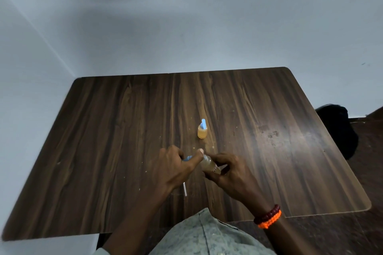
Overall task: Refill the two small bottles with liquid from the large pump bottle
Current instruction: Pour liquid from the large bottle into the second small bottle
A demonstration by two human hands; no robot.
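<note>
From the head camera, a small bottle [202, 131] of amber liquid with a blue cap stands upright on the dark wooden table [116, 122], just beyond both hands. The right hand [227, 172] is wrapped around a clear bottle [210, 165] of cloudy amber liquid, tilted with its neck toward the left hand [175, 168], which pinches a blue pump head [187, 158] at that neck, thumb laid across the top. A thin white tube [184, 189] shows below the left hand above the table, and beaded bracelets [268, 216] circle the right wrist.
</note>
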